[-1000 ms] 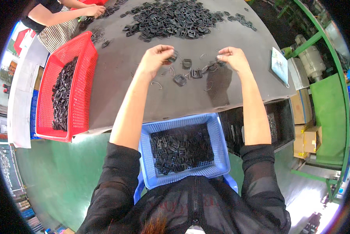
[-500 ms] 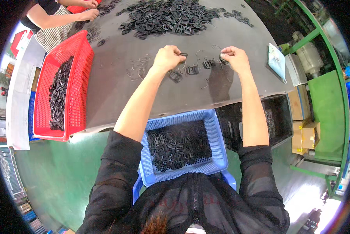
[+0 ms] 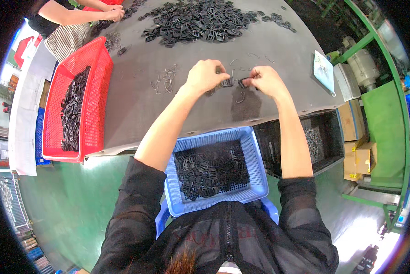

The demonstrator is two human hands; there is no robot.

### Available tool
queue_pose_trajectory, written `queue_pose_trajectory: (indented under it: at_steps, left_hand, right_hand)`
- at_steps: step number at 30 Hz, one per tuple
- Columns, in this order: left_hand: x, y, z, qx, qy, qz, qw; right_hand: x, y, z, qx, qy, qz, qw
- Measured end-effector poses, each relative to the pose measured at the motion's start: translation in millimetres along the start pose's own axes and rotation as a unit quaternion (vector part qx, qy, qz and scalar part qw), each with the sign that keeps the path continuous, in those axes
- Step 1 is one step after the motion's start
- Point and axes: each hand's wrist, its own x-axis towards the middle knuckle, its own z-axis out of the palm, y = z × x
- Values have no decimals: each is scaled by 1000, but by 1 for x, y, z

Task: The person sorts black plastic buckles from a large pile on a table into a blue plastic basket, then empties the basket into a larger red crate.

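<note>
My left hand [image 3: 206, 76] pinches a small black plastic buckle above the grey table. Another black buckle [image 3: 227, 82] lies right by its fingertips, partly hidden. Just to the right, my right hand [image 3: 265, 81] is closed on a black buckle [image 3: 243, 83] held between thumb and fingers. Thin curved plastic scraps [image 3: 240, 97] lie around both hands, and a loose cluster of scraps [image 3: 168, 78] sits left of my left wrist. A large heap of black buckles [image 3: 202, 22] covers the far middle of the table [image 3: 141, 109].
A blue basket [image 3: 258, 164] holding many buckles is in front of my body, below the table edge. At the left stands a red basket [image 3: 94, 91], also with buckles. A face mask [image 3: 323, 75] lies at the right. Another person's hands [image 3: 115, 13] work at the far left.
My right hand has moved left and nearer, and my left hand slightly right, bringing them closer together. The buckles that lay spread between them are now gathered at or hidden by my fingers.
</note>
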Motion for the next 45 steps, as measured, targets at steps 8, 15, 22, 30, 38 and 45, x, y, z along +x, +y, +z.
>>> queue_pose_trajectory:
  at_steps: [8,15,22,30,38,45]
  left_hand:
    - [-7,-10,-17,37,43,-11,998]
    - [-108,29,-67,-128,-258,-44,957]
    - [-150,3,-62,-208,-41,-67,975]
    - [-110,-205,-77,221,305,-138,916]
    - [-24,-142,-34,185,184,-80,962]
    - [-13,-69,27,-29,144,94,985]
  right_hand:
    - [-63,-29,27,89,-206,-163,961]
    - [2,-53,76,-70,57,-154,984]
    - [-22,-67,76,16,42,-158,986]
    - [-75,-2,38,112,120,-166,972]
    - [52,83,31,-138,273,-48,951]
    - [56,-2,102,-48,220,-318,921]
